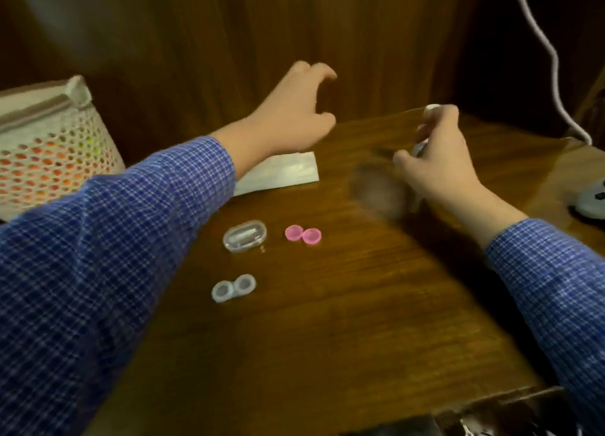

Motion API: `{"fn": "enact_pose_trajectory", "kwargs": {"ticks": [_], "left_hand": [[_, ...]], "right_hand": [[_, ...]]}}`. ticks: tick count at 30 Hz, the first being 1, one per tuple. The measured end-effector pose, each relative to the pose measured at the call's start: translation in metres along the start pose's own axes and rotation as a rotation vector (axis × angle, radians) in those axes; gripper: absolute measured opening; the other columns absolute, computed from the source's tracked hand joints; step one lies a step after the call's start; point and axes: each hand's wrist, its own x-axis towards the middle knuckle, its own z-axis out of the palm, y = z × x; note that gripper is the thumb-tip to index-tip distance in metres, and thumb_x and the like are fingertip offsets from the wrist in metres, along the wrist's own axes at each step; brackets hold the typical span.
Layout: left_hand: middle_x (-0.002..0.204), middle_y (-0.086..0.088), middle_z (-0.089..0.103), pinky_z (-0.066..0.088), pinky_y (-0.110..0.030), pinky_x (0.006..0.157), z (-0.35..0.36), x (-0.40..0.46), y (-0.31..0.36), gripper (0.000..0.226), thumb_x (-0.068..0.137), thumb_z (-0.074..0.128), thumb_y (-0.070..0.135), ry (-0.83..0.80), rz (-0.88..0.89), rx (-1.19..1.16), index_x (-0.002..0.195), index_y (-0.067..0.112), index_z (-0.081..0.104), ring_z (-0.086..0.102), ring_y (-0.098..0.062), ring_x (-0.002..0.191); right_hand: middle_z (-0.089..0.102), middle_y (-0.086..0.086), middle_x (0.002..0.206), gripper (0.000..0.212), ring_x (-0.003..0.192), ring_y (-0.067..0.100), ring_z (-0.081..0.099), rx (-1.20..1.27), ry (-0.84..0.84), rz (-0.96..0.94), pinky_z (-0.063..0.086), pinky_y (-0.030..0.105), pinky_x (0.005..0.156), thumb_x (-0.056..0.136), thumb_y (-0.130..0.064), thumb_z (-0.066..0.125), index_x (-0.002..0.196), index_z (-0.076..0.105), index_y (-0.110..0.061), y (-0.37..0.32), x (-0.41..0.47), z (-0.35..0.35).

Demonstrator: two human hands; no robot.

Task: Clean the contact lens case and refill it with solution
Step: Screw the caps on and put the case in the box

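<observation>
On the brown wooden table (327, 321) lie a pale blue contact lens case (233, 288), its two wells uncovered, a pair of pink caps (303, 234) and a clear oval box (245, 235). My right hand (435, 160) grips a small white bottle (425, 131), blurred by motion, above the table's far right part. My left hand (294, 114) hovers over the far edge above a white paper packet (281, 173). Its fingers are spread and curved and hold nothing.
A white perforated basket (49, 147) with coloured contents stands at the left. A white cable (553, 62) hangs down the dark wooden wall at the right. A white object (592, 203) sits at the table's right edge.
</observation>
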Motion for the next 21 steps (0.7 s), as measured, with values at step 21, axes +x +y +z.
{"fn": "enact_pose_trajectory", "kwargs": {"ticks": [21], "left_hand": [[0.105,0.016,0.063,0.048,-0.012,0.066,-0.013,-0.247,-0.091,0.058,0.08,0.079,0.034,-0.126,-0.069,-0.19,0.133,0.026,0.06,0.061,-0.011,0.089]], "right_hand": [[0.068,-0.009,0.1,0.063,0.088,0.009,0.067,-0.26,-0.728,-0.146,0.058,0.032,0.078,0.075,-0.043,0.086,0.127,0.054,-0.026,-0.077,-0.066,0.056]]}}
